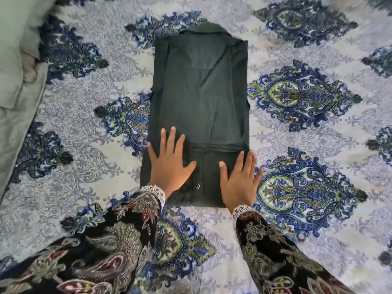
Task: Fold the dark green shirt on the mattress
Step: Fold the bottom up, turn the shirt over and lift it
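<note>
Two hands lie flat on the near end of the shirt [199, 107], which sits in the middle of the mattress [297, 219] on its blue-and-white patterned cover. The shirt is folded into a tall narrow rectangle; its long axis runs straight away from the person, with the collar [203, 29] at the far end and the hem end nearest the wrists. A cross fold or seam shows just beyond the fingertips, and a dark button [197, 185] sits between the two hands. Left hand [169, 164] presses the near left part, fingers straight and spread apart. Right hand [240, 181] presses the near right edge, fingers straight and closer together, thumb out toward the button, the outer fingers reaching just past the cloth onto the cover. Grey-green bedding [14, 71] lies at the far left.
</note>
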